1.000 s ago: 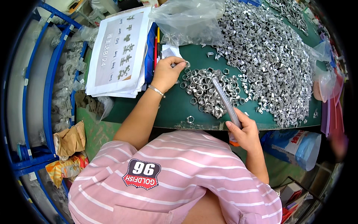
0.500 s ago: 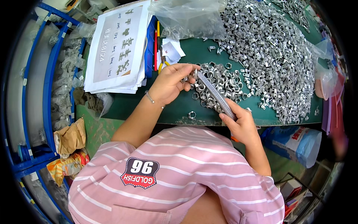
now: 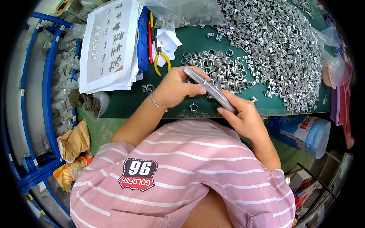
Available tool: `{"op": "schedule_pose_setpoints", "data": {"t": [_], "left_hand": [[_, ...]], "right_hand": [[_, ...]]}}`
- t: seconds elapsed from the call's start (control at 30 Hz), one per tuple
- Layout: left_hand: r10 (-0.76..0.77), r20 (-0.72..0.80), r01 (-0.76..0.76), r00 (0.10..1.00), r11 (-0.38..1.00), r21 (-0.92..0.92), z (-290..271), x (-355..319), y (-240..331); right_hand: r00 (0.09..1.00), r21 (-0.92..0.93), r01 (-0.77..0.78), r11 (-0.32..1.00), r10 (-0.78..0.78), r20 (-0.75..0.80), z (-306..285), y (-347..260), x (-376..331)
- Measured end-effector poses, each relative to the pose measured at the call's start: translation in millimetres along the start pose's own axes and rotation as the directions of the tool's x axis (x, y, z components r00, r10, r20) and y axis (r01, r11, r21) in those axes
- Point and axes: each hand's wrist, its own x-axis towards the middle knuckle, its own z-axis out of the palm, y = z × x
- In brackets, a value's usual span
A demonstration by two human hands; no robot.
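My right hand grips the thick lower end of a grey, tapered ring mandrel with fine markings along it. The mandrel slants up to the left over the table edge. A thin metal ring sits around its shaft, and my left hand pinches it with thumb and fingers; part of the ring is hidden by them. Just beyond the hands lies a heap of silvery metal rings. One loose ring rests near the front edge, and several rings lie beside my left wrist.
A large pile of small bent metal parts covers the right of the green table. Yellow-handled pliers, a red pen, a blue tray and printed sheets lie left. A clear plastic bag is behind.
The ring now sits farther down the mandrel, whose tip projects past it. My left hand has come down from the tip. The view has shifted, bringing the pliers and rings by my left wrist into sight.
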Motion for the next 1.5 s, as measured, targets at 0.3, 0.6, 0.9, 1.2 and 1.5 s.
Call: {"op": "schedule_pose_setpoints", "data": {"t": [0.3, 0.6, 0.9, 1.2, 1.5], "left_hand": [[0.035, -0.069, -0.021, 0.997, 0.981, 0.193, 5.5, -5.7, 5.1], [0.077, -0.059, -0.064, 0.995, 0.978, 0.199, 9.9, -9.4, 0.9], [0.219, -0.494, -0.348, 0.842, 0.919, -0.187, -21.7, -18.6, 20.7], [0.448, -0.181, 0.16, 0.875, 0.083, 0.984, -38.9, -8.4, -4.6], [0.23, -0.403, -0.334, 0.886, 0.919, -0.211, 8.3, 27.9, 93.9]], "right_hand": [[0.999, -0.029, 0.045, 0.999, -0.045, 0.019, -0.5, 4.7, 1.6], [0.976, -0.307, 0.152, 0.939, -0.192, -0.102, 8.7, 8.3, -2.7], [0.978, -0.007, -0.128, 0.992, 0.125, -0.167, -18.2, 27.8, -16.1], [0.97, 0.01, -0.032, 0.999, 0.034, -0.241, -12.9, 35.4, -22.7], [0.972, 0.045, -0.012, 0.999, 0.022, -0.232, -17.5, 26.1, -17.1]]}}
